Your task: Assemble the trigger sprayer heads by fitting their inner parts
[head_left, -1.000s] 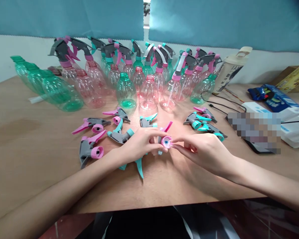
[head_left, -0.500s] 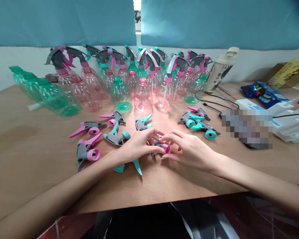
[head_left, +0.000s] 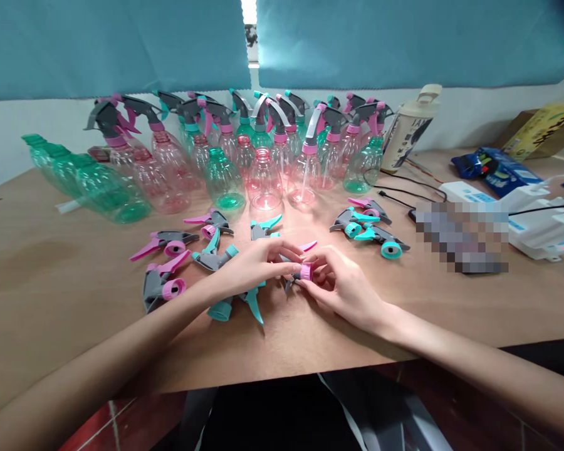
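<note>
Between my hands, just above the wooden table, is a grey trigger spray head with a pink collar (head_left: 306, 271). My left hand (head_left: 258, 264) is closed on its grey body. My right hand (head_left: 350, 285) pinches at the pink collar, its fingertips partly hidden. Under and beside my left forearm lie loose spray heads, among them a turquoise-collared spray head (head_left: 220, 310) and a pink-collared spray head (head_left: 162, 288). To the right of my right hand rests another turquoise-collared spray head (head_left: 389, 244).
Several green and pink clear bottles stand behind, such as an open pink bottle (head_left: 264, 181) and an open green bottle (head_left: 224, 178); many others carry spray heads. At right are a white drink bottle (head_left: 408, 131), a black cable (head_left: 399, 199), a power strip (head_left: 526, 219) and a blue packet (head_left: 502, 172).
The pink collar now shows more plainly between my hands, and a pink trigger shows above my fingers. My right hand has shifted slightly left. The whole view has shifted a little.
</note>
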`<state>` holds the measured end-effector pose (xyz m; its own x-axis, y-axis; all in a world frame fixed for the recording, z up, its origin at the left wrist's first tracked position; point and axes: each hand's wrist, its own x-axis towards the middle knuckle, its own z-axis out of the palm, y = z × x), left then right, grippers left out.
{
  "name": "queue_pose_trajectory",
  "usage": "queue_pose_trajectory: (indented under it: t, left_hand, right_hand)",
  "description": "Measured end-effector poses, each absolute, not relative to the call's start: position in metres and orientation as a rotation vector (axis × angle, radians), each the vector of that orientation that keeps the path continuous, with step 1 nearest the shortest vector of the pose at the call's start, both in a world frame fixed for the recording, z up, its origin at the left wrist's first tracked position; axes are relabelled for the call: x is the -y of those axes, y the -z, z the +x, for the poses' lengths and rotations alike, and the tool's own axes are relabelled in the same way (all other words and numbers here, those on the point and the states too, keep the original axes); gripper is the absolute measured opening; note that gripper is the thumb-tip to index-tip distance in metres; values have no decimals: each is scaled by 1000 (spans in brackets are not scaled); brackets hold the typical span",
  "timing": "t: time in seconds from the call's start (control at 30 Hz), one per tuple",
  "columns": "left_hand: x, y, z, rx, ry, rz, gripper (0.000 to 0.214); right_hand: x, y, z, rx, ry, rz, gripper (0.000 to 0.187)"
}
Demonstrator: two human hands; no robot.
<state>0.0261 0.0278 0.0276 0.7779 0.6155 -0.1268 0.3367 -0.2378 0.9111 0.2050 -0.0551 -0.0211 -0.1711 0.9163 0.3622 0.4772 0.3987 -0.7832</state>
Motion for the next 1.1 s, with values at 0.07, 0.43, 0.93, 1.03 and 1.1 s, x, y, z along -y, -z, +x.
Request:
queue_pose_trajectory:
  t: [0.07,0.43,0.93,1.03,1.1]
  left_hand:
    - [-22,-44,18,-819,-403,1968,28]
    - [4,-61,-75,-1096,-361,2412,26]
    - [15,-32,-87,-1040,-256,2557,38]
    - [14,-26,-83,-995,-245,2532,37]
    - [16,-24,-78,-1022,-219,2520,36]
  right_hand:
    - [54,14,210,1764,-715,-1213,24]
    - [20,-65,293,1368,-397,-1576,29]
    - [47,-42,292,1711,166,-1998,30]
    - [34,-30,304,1917,158,-1813,30]
    - [16,-16,313,2029,137,-1693,41]
